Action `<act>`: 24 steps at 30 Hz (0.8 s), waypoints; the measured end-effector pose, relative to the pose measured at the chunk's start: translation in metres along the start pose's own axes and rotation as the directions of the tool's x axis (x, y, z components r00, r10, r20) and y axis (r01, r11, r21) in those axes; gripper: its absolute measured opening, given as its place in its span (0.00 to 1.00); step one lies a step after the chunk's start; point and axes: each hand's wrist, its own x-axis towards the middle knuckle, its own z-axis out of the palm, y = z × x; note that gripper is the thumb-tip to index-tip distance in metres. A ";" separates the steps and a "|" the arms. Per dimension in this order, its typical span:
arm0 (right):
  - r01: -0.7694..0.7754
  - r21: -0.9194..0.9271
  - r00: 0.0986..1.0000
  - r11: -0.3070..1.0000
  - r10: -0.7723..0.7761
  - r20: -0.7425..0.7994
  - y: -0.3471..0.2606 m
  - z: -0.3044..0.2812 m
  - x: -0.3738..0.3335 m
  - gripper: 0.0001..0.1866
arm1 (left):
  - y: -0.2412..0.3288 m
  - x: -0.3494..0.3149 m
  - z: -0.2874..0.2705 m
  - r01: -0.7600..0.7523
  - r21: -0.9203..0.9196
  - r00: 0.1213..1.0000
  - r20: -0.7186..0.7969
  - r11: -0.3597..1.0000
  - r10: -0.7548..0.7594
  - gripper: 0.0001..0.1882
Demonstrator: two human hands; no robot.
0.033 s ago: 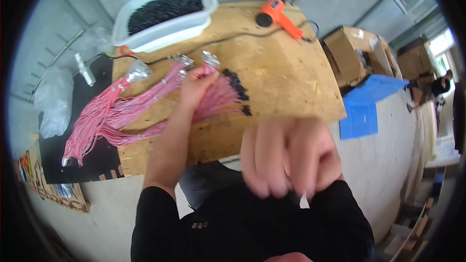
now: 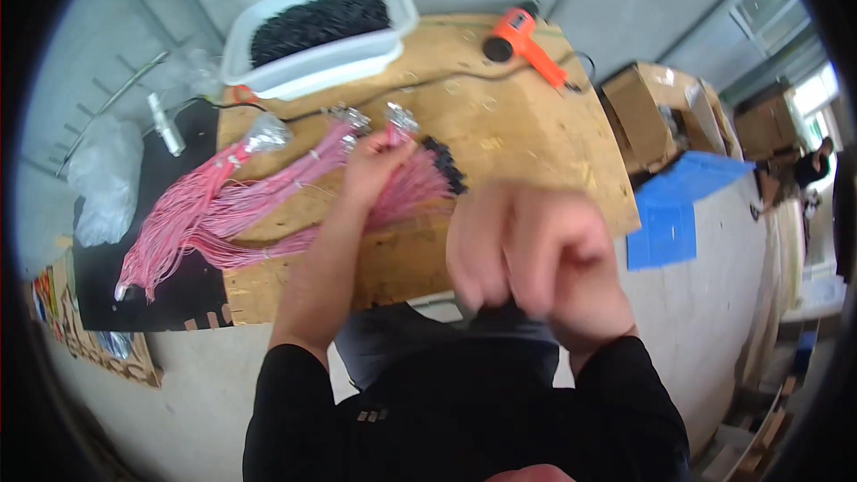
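Note:
My left hand (image 2: 375, 165) is closed around a bundle of pink wires (image 2: 411, 192) above the wooden table. Bare silver-coloured tips (image 2: 401, 117) stick out beyond its fingers, and the black ends (image 2: 444, 165) of wires fan out at its right. More pink wires (image 2: 192, 210) lie in long tied bundles to the left, one with its end wrapped in clear plastic (image 2: 267, 134). My right hand (image 2: 531, 245) is raised close to the camera over the table's front edge. Its fingers are curled in and blurred; whatever they may hold is hidden.
A white tub (image 2: 406, 13) full of small black pieces stands at the back left of the wooden table (image 2: 527, 143). An orange heat gun (image 2: 527, 43) lies at the back right, its dark cord crossing behind the wires. Cardboard boxes (image 2: 643, 107) and a blue sheet (image 2: 661, 232) are to the right.
The view has shifted slightly, so the table sits a little lower. My right hand has risen a little and is less blurred; my left hand keeps its grip on the wires.

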 end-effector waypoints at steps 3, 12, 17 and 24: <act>-0.226 -0.708 0.969 0.669 0.076 -0.237 0.022 -0.034 0.062 0.06 | 0.011 -0.011 -0.016 -0.019 -0.064 1.000 0.017 0.998 0.020 0.06; -0.300 -0.952 0.893 0.056 0.368 -0.260 0.117 -0.167 0.244 0.18 | 0.016 -0.010 -0.007 -0.012 -0.177 0.996 0.086 0.984 0.028 0.08; -0.270 -0.962 0.846 -0.044 0.466 -0.258 0.190 -0.168 0.281 0.29 | 0.003 -0.013 -0.020 -0.141 -0.014 0.989 0.031 0.990 0.141 0.08; 0.044 -0.998 0.929 -0.045 0.370 0.024 0.206 -0.198 0.291 0.19 | 0.015 0.000 -0.005 -0.335 0.203 0.939 -0.007 0.920 0.343 0.14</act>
